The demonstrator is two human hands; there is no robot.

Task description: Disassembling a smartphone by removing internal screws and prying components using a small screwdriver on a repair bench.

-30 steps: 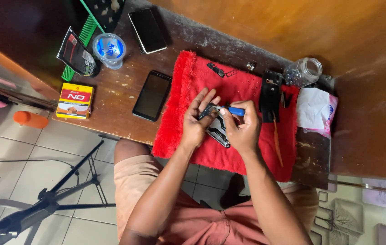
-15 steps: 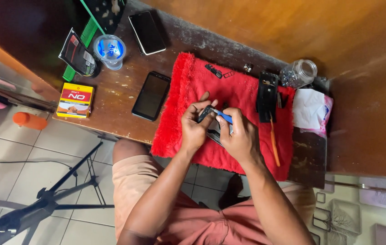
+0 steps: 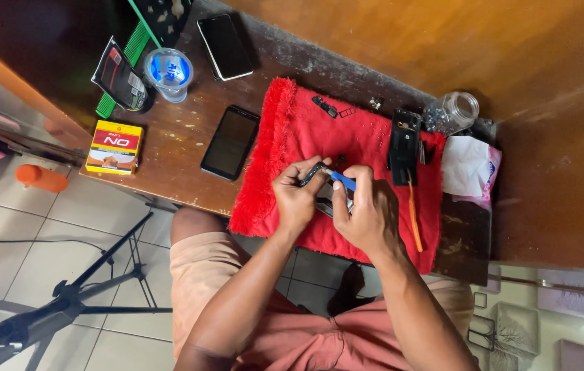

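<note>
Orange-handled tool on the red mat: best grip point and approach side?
Grip the orange tool mid-handle, coming from above. It lies flat on the red mat, running lengthwise toward the person, with bare mat on its right. The right hand crowds its left side, so close fingers across its narrow width.

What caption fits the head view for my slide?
Left hand steadies an opened phone on a red cloth while right hand works a blue-handled tool.

Fluffy red cloth mat (image 3: 292, 158) on scuffed dark-brown wooden worktop (image 3: 175, 148). Black glossy slab phone (image 3: 230, 142). Blue-handled small tool (image 3: 344, 182). Orange-handled thin screwdriver (image 3: 413, 216). Yellow-and-red flat carton (image 3: 114, 147). Green plastic comb (image 3: 121, 65). Clear glass jar (image 3: 451, 113).
</note>
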